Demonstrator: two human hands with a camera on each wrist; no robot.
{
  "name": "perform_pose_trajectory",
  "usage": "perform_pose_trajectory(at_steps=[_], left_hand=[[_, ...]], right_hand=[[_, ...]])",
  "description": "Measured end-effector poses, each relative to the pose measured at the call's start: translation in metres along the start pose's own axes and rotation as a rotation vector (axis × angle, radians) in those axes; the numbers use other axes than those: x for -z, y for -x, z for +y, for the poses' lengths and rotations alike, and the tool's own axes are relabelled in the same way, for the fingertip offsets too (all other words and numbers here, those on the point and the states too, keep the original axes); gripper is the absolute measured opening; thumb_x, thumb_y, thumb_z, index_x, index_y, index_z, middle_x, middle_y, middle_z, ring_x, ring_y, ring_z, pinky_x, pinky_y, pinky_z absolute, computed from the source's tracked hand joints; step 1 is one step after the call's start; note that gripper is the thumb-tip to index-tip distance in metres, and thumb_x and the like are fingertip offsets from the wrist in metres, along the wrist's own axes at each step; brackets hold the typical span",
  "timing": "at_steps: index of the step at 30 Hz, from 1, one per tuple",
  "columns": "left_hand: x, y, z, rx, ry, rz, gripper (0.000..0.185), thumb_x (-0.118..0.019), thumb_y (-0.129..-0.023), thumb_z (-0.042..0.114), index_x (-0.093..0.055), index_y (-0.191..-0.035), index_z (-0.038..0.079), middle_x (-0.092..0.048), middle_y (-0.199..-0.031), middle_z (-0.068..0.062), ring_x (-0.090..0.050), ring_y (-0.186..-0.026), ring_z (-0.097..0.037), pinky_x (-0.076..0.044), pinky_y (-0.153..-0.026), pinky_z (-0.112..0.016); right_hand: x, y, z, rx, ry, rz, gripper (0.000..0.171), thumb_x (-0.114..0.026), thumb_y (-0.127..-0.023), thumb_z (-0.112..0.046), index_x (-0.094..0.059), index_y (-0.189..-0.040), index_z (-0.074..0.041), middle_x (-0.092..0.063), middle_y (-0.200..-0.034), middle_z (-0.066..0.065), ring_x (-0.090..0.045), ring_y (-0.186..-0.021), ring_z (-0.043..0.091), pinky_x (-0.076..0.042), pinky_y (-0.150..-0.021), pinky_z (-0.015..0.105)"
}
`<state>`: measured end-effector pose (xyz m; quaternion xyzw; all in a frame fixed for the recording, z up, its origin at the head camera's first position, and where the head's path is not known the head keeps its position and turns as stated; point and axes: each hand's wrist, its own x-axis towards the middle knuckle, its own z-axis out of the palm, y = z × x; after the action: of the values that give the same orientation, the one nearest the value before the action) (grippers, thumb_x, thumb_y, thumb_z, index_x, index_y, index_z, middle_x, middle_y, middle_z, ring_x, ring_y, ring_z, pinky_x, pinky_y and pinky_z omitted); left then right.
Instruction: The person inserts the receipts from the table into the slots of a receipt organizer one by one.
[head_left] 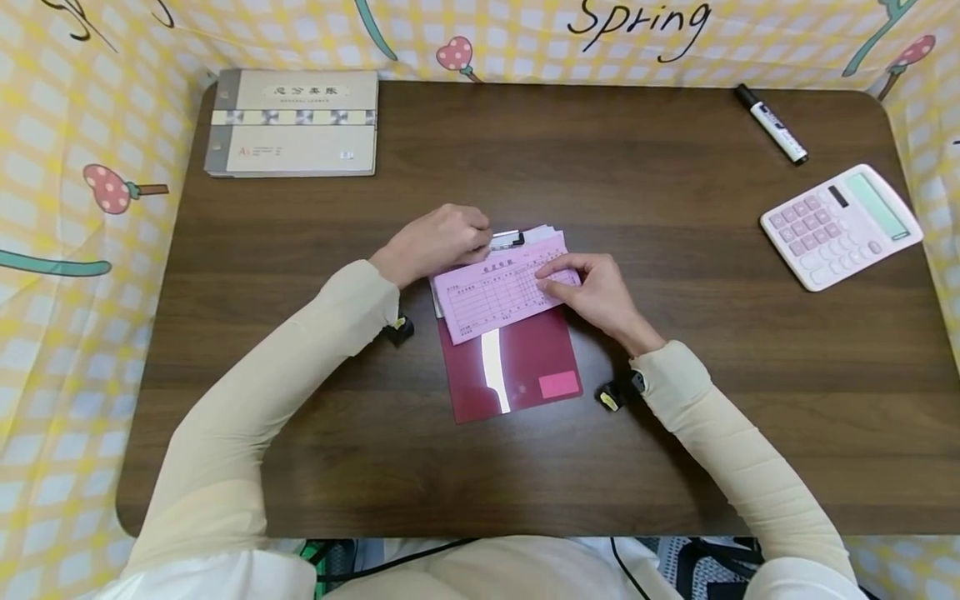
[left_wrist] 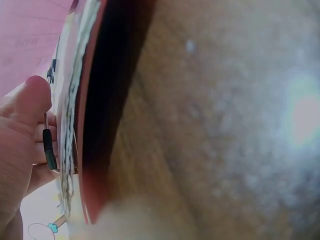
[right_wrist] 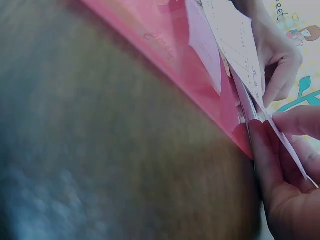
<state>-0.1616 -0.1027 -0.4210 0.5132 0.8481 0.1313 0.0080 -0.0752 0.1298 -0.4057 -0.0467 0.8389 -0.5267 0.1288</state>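
In the middle of the tabletop [head_left: 675,433] I see a dark red clipboard [head_left: 517,367] lying flat, its long axis running away from me with the clip end at the far side, the whole board turned slightly so the near end drifts right. A pink form [head_left: 498,287] lies across its upper half, long side crosswise and tilted, the right end higher. My left hand [head_left: 438,242] is curled over the metal clip [head_left: 508,240] at the far edge, thumb and fingers pinching it (the left wrist view shows the thumb against the clip lever). My right hand [head_left: 592,292] pinches the right edge of the pink form, thumb on top, fingers underneath, with white sheets beneath it.

A grey ledger book [head_left: 294,122] lies at the far left corner, a black-capped marker [head_left: 772,123] at the far right, and a pink calculator [head_left: 840,225] near the right edge, all well apart from the clipboard. Nothing lies between them and the hands.
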Motion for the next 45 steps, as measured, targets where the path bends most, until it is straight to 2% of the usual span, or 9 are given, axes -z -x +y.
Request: perform_pose_trajectory(at_steps=[3, 8, 11, 19, 24, 30, 39, 45], left_hand=[[0.002, 0.0, -0.001, 0.017, 0.006, -0.018, 0.017, -0.056, -0.086, 0.007, -0.069, -0.093, -0.001, -0.064, -0.092, -0.016, -0.059, -0.083, -0.024, -0.049, -0.078, -0.034], [0.005, -0.001, -0.002, 0.0, 0.017, -0.033, 0.013, -0.058, -0.085, 0.006, -0.07, -0.089, 0.0, -0.064, -0.091, -0.015, -0.059, -0.082, -0.024, -0.049, -0.077, -0.033], [0.006, -0.002, -0.002, -0.002, 0.023, -0.051, 0.012, -0.059, -0.085, 0.006, -0.07, -0.086, 0.002, -0.064, -0.091, -0.014, -0.059, -0.084, -0.024, -0.049, -0.078, -0.033], [0.007, -0.004, -0.001, 0.0, 0.057, -0.056, 0.012, -0.058, -0.085, 0.004, -0.069, -0.082, 0.002, -0.063, -0.083, -0.011, -0.057, -0.075, -0.021, -0.049, -0.071, -0.03], [0.007, -0.004, -0.002, 0.009, 0.082, -0.055, 0.013, -0.058, -0.083, 0.001, -0.069, -0.076, 0.005, -0.061, -0.078, -0.007, -0.053, -0.069, -0.018, -0.045, -0.064, -0.026], [0.007, -0.005, -0.003, 0.001, 0.103, -0.036, 0.018, -0.053, -0.081, -0.003, -0.067, -0.073, 0.005, -0.059, -0.073, -0.006, -0.049, -0.065, -0.016, -0.042, -0.062, -0.024], [0.005, -0.005, -0.003, -0.007, 0.091, -0.043, 0.015, -0.055, -0.084, 0.001, -0.069, -0.078, 0.004, -0.061, -0.078, -0.007, -0.054, -0.07, -0.017, -0.047, -0.066, -0.027], [0.004, -0.005, -0.002, 0.005, 0.077, -0.045, 0.014, -0.056, -0.084, 0.004, -0.07, -0.083, 0.003, -0.064, -0.084, -0.01, -0.057, -0.075, -0.02, -0.048, -0.069, -0.028]], right_hand=[[-0.003, -0.004, 0.01, 0.007, 0.014, 0.01, 0.013, -0.068, -0.077, -0.008, -0.071, -0.09, -0.003, -0.067, -0.09, 0.01, -0.054, -0.078, 0.016, -0.041, -0.06, 0.021], [-0.005, -0.014, 0.035, 0.002, 0.03, 0.017, 0.012, -0.072, -0.076, -0.017, -0.072, -0.087, -0.014, -0.067, -0.089, 0.002, -0.055, -0.078, 0.013, -0.041, -0.061, 0.023], [-0.005, -0.014, 0.035, 0.009, 0.033, 0.019, 0.01, -0.071, -0.076, -0.019, -0.072, -0.086, -0.016, -0.067, -0.089, 0.0, -0.055, -0.078, 0.012, -0.042, -0.063, 0.024], [-0.004, -0.014, 0.032, 0.016, 0.076, 0.042, 0.009, -0.071, -0.076, -0.018, -0.073, -0.084, -0.018, -0.067, -0.087, -0.003, -0.055, -0.077, 0.011, -0.041, -0.064, 0.026], [-0.004, -0.014, 0.028, 0.002, 0.135, 0.037, 0.01, -0.072, -0.075, -0.02, -0.072, -0.084, -0.02, -0.067, -0.087, -0.003, -0.054, -0.075, 0.012, -0.039, -0.059, 0.027], [-0.002, -0.015, 0.027, 0.003, 0.125, 0.01, 0.01, -0.07, -0.075, -0.016, -0.073, -0.084, -0.018, -0.066, -0.088, -0.001, -0.053, -0.073, 0.013, -0.041, -0.053, 0.025], [-0.004, -0.014, 0.028, -0.032, 0.114, 0.054, 0.01, -0.071, -0.076, -0.022, -0.072, -0.086, -0.02, -0.066, -0.091, -0.004, -0.053, -0.079, 0.011, -0.04, -0.06, 0.026], [-0.005, -0.019, 0.025, -0.038, 0.133, 0.063, 0.011, -0.071, -0.076, -0.021, -0.072, -0.087, -0.019, -0.066, -0.087, -0.002, -0.051, -0.073, 0.012, -0.037, -0.055, 0.026]])
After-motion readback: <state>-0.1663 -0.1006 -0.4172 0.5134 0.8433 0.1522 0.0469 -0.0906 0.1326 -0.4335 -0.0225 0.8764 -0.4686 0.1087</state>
